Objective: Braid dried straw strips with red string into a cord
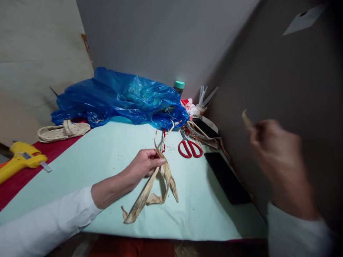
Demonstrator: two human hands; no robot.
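My left hand is closed in a pinch above the table, gripping dried husk strips where they meet a thin pale braid. Several flat, tan strip ends hang down and spread below the fingers. A red cord lies beside the braid. My right hand is raised at the far right, off the table and blurred by motion. Its fingers are closed on a small piece of husk, whose tip sticks out; the rest is hidden.
Red-handled scissors and a black phone-like slab lie right of centre. A blue plastic bag covers the back. At left are a woven slipper and a yellow glue gun. A dark wall rises at right.
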